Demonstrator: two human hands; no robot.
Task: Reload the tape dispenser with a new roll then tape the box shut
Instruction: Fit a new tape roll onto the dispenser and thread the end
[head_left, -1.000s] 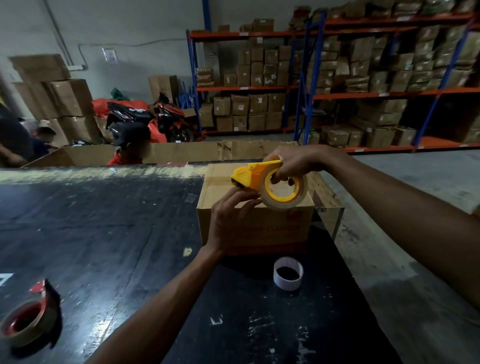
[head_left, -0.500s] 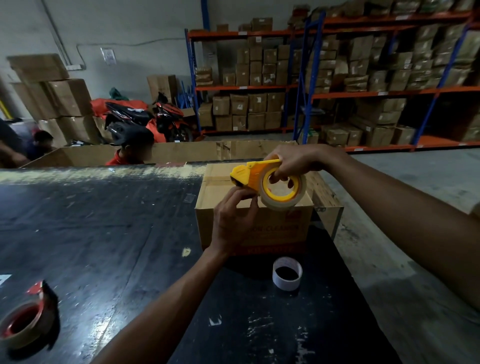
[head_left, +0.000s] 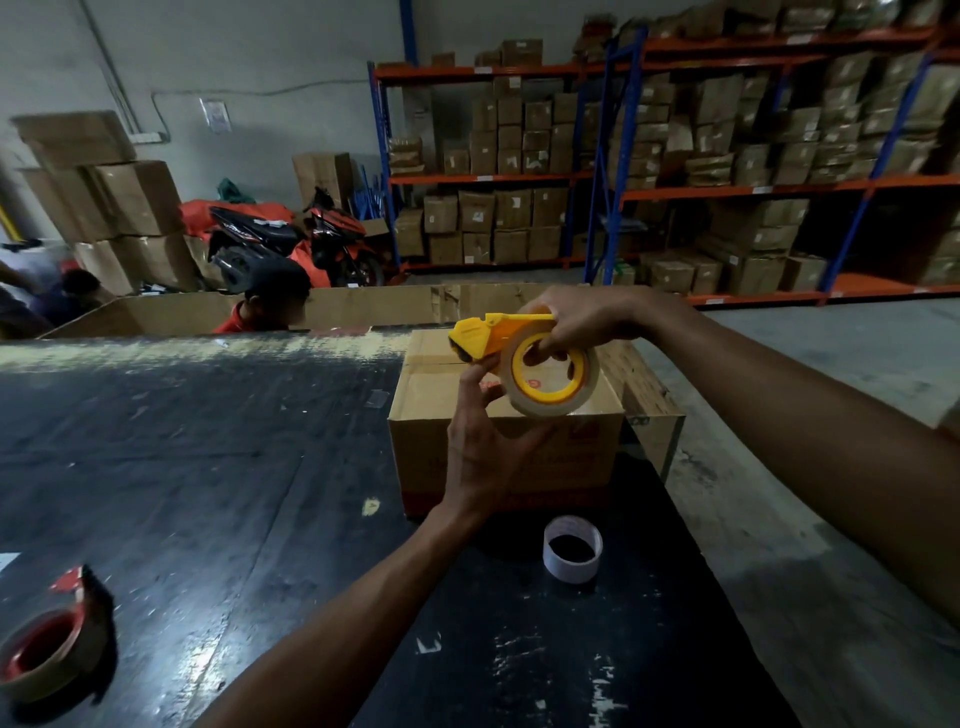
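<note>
My right hand (head_left: 582, 322) is gripping the dispenser (head_left: 483, 335) over the closed box (head_left: 426, 395) near the table (head_left: 208, 467)'s right edge; my left hand (head_left: 483, 452) is pinching its tape (head_left: 550, 405).

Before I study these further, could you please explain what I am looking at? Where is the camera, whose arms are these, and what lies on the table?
There is no machine here. The camera sits on a person's head and looks forward and down, so both arms are that person's own. The right grip, a bare hand, holds a yellow tape dispenser loaded with a tape roll, by the top of a cardboard box. The left grip has its fingers and thumb at the roll's edge; whether they pinch the tape's end, I cannot tell. The box stands on the black table; there also lie an empty white tape core, just in front of the box, and a red dispenser at the near left corner.
</note>
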